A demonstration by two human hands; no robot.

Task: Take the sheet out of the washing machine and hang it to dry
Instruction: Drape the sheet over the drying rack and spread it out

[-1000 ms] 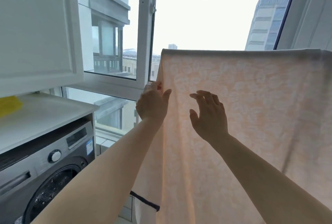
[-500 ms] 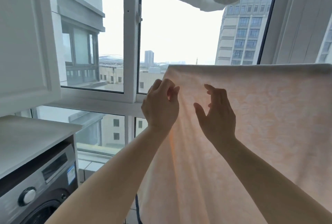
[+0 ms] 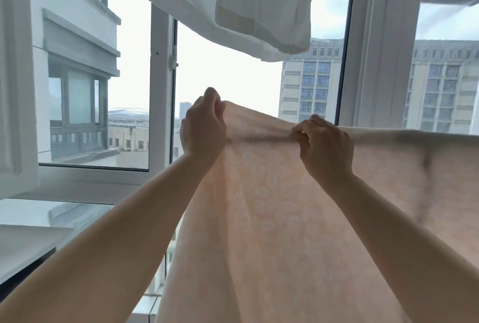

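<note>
A pale peach sheet with a faint leaf pattern hangs in front of the window, draped over a line hidden under its top fold. My left hand grips the sheet's top left corner with curled fingers. About a hand's width to the right, my right hand pinches the top fold, fingers curled over it. Between my hands the top edge is pulled taut and bunched. The washing machine is out of view except for its top.
A white garment hangs overhead, above the sheet. White window frames stand right behind the sheet. A white cabinet door sits at the left, over the washing machine's white top.
Both hands rose from the sheet's face to its top edge and closed on it. The view tilted upward, so the washing machine door dropped out of sight.
</note>
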